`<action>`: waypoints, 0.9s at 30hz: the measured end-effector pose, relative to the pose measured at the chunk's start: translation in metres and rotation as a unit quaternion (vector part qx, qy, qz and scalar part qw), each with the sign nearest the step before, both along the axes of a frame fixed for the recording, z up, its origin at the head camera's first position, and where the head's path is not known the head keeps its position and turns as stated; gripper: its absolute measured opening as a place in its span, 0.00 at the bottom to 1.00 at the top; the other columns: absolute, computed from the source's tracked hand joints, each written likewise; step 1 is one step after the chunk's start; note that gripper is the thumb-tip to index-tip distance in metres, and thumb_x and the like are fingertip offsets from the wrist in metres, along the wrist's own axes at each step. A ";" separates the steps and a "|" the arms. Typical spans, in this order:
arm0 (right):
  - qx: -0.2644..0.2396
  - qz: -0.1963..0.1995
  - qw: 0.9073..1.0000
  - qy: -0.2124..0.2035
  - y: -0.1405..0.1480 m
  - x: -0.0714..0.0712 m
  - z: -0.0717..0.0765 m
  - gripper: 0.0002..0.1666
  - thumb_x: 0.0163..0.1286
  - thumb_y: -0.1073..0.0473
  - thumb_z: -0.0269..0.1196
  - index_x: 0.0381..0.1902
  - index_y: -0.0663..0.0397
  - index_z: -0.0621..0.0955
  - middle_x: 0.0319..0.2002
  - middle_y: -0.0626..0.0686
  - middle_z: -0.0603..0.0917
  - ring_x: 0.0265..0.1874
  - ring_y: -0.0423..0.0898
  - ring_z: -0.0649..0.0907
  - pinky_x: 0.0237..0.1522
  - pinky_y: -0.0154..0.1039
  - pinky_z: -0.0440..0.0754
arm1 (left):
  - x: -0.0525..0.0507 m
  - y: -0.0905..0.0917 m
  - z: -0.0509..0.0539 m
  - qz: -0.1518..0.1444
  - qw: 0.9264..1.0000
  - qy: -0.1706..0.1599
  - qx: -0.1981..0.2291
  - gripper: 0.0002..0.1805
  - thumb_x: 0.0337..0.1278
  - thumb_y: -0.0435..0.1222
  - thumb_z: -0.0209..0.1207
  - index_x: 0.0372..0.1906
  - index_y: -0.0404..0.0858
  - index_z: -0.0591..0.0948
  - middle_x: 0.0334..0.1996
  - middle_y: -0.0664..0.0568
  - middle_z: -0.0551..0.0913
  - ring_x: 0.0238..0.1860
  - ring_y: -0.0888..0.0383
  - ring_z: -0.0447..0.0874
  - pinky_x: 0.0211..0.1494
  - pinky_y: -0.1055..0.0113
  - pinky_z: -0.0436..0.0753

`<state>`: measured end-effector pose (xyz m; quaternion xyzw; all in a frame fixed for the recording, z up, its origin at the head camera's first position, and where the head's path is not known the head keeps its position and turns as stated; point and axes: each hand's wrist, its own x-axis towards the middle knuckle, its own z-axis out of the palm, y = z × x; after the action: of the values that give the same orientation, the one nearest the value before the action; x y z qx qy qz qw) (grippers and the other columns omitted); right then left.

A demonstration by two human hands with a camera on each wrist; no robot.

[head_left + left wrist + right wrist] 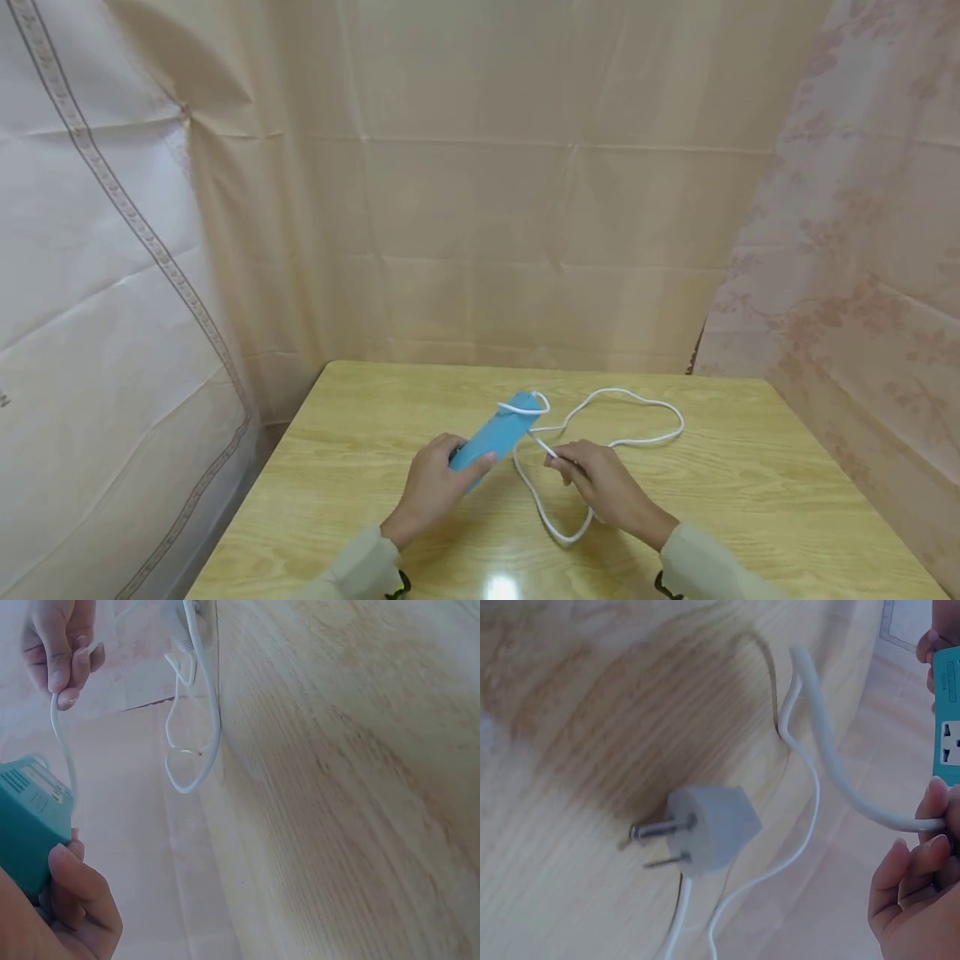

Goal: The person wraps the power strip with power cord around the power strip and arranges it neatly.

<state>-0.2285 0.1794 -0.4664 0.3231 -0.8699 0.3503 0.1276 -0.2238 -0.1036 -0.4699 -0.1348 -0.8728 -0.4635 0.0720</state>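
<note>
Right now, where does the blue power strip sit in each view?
Head: power strip, lower middle, held in the left hand.
Left wrist: left edge, partly cut off, a little below mid-height.
Right wrist: right edge, upper half, partly cut off.
Shared landmark: the white cord pinched by the right hand.

Cannot read the small lettering on the blue power strip (949, 712), cut off by the right edge of the right wrist view together with the right hand (930, 915). In the head view, cannot follow the white cord (615, 390) behind the right hand, nor see fully the left hand's (431, 477) fingers behind the power strip. Cannot distinguish well the plug (178, 628), blurred near the top edge of the left wrist view.
</note>
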 end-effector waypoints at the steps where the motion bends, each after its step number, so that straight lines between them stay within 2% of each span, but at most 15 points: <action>1: 0.005 -0.002 1.000 0.009 0.000 0.000 0.001 0.08 0.77 0.60 0.62 0.41 0.49 0.88 0.23 0.38 0.78 0.25 0.32 0.72 0.27 0.33 0.74 | 0.000 0.000 0.001 0.005 1.000 0.001 -0.001 0.36 0.62 0.64 0.62 0.49 0.33 0.84 0.40 0.51 0.83 0.37 0.57 0.80 0.39 0.57 0.82; 6: 0.041 -0.018 0.998 0.039 -0.001 -0.002 0.004 0.07 0.75 0.58 0.64 0.35 0.41 0.86 0.21 0.31 0.73 0.24 0.31 0.68 0.26 0.31 0.70 | -0.002 -0.001 0.000 0.026 1.000 -0.003 -0.011 0.36 0.60 0.65 0.63 0.49 0.33 0.84 0.38 0.51 0.83 0.35 0.58 0.79 0.37 0.59 0.80; 12: 0.057 -0.020 0.997 0.038 0.000 0.000 0.001 0.07 0.74 0.57 0.65 0.34 0.38 0.85 0.21 0.27 0.72 0.25 0.31 0.69 0.27 0.32 0.69 | -0.003 0.000 -0.003 0.041 0.998 0.011 -0.046 0.35 0.58 0.64 0.65 0.47 0.34 0.85 0.36 0.53 0.83 0.33 0.59 0.77 0.35 0.61 0.77; 19: 0.072 -0.018 0.995 0.061 0.002 0.000 0.001 0.05 0.71 0.58 0.68 0.36 0.40 0.88 0.26 0.28 0.79 0.28 0.31 0.72 0.28 0.31 0.72 | -0.001 0.000 -0.002 0.044 0.996 0.029 -0.073 0.35 0.57 0.65 0.65 0.46 0.34 0.85 0.35 0.54 0.83 0.32 0.60 0.77 0.34 0.62 0.76; 22: 0.078 -0.015 0.993 0.084 0.004 -0.001 0.002 0.04 0.69 0.60 0.70 0.37 0.44 0.89 0.29 0.32 0.83 0.27 0.33 0.72 0.28 0.30 0.71 | 0.000 -0.001 -0.003 0.039 0.995 0.033 -0.091 0.36 0.58 0.65 0.65 0.47 0.34 0.85 0.36 0.54 0.82 0.32 0.61 0.77 0.34 0.62 0.76; 27: 0.082 -0.007 0.984 0.159 0.007 -0.004 0.003 0.06 0.63 0.63 0.74 0.38 0.51 0.90 0.28 0.36 0.84 0.26 0.33 0.70 0.26 0.28 0.69 | 0.002 -0.004 -0.005 0.035 0.993 0.036 -0.108 0.36 0.58 0.65 0.64 0.47 0.33 0.84 0.34 0.54 0.81 0.31 0.61 0.76 0.33 0.63 0.75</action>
<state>-0.2328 0.1864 -0.4631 0.3780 -0.8665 0.2206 0.2402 -0.2222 -0.1072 -0.4747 -0.1276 -0.9188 -0.3586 0.1044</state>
